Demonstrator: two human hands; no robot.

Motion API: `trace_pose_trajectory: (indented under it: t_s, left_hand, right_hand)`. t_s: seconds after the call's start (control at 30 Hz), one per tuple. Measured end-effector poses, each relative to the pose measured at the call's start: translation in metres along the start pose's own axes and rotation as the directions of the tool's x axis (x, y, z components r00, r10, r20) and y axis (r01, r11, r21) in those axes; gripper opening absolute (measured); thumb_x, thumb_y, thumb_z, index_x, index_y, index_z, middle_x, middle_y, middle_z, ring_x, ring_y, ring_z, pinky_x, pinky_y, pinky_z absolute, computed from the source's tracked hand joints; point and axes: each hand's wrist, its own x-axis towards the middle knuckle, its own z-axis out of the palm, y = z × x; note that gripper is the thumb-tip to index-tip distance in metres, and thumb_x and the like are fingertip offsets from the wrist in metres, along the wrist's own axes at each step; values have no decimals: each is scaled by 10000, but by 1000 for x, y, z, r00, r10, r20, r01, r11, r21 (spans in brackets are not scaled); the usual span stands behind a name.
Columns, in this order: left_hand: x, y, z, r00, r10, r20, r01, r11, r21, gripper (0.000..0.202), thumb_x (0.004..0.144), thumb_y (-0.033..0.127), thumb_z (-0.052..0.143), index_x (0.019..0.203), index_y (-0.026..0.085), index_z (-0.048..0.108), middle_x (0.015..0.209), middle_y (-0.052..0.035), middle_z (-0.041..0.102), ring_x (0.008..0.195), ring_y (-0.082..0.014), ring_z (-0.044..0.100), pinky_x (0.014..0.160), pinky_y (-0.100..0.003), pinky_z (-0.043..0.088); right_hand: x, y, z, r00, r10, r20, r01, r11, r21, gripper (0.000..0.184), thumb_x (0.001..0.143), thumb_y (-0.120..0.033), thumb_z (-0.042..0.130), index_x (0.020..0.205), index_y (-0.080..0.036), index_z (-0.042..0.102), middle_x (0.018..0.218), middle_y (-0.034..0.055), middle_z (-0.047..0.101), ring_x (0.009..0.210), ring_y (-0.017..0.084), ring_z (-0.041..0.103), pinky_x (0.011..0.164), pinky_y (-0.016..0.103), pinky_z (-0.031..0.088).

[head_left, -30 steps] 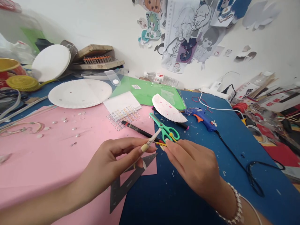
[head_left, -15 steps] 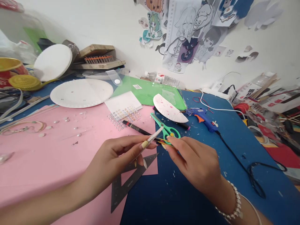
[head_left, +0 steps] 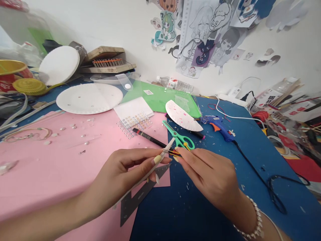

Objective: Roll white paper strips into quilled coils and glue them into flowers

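My left hand is closed, pinching a narrow white strip between thumb and fingers. One end of the strip sticks up past the fingertips and its tail trails down below the hand. Close beside it, my right hand has thumb and forefinger pressed together on a slim, yellow-edged thing whose kind I cannot make out. Just beyond the fingertips lie green scissors and a black marker. Under my left hand rests a dark set square, across the edge of the pink sheet.
A blue glue gun lies right, its black cord curling over the blue table. Behind the scissors is a cut piece of paper plate. A white paper plate, rhinestone sheet and green folder lie farther back.
My right hand's fingertips have come slightly closer to the left hand, and the slim thing now meets the white strip. The strip's tail now shows below my left hand.
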Motion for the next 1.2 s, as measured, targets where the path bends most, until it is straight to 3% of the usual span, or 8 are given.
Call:
trace_pose_trajectory:
  t_s: [0.3,0.47,0.6,0.87,1.03,1.2]
  left_hand:
    - [-2,0,1,1000,29,-11,-28,996,89,192,793,242,546,890,331,685,905,46,702,661,-80,600,553,-91,471]
    - [0,0,-1,1000,13,20,-14,999,45,186,794,262,548,905,341,674,883,55,698,541,-53,576,518,-101,466]
    - [-1,-1,-2,1000,-7,-16,7,1000,21,176,804,262,538,896,323,676,832,61,692,533,-30,558,482,-56,429]
    - [-1,-4,-2,1000,16,-10,-16,998,56,203,823,241,509,934,337,649,870,69,687,535,-30,534,510,-71,441]
    - [-2,-2,-1,998,56,-30,-53,993,106,192,815,235,517,880,325,673,641,80,635,519,-32,508,469,-49,404]
    - [0,0,0,1000,-20,-20,21,999,42,191,805,248,526,933,330,642,872,52,673,559,-48,541,543,-112,464]
  right_hand:
    - [-2,-1,-2,999,-51,-7,52,999,5,158,794,-141,558,924,-84,627,686,55,672,636,148,616,610,262,459]
    - [-1,-2,-1,997,-17,-71,16,1000,-22,136,792,-157,569,895,-88,624,690,53,679,594,131,614,565,252,448]
    - [1,-1,-2,993,31,-110,-35,999,-37,115,791,-151,570,875,-96,628,664,46,680,558,116,603,533,241,429]
    - [1,2,-3,993,41,-107,-47,998,-49,139,777,-169,591,880,-91,639,650,42,670,556,112,597,529,241,413]
    - [0,2,-3,995,35,-93,-41,997,-64,149,772,-161,592,897,-95,639,653,42,668,561,119,597,533,248,411]
    - [2,1,-1,985,157,-66,-152,985,76,134,808,-170,536,891,-127,632,697,27,676,585,102,597,573,211,430]
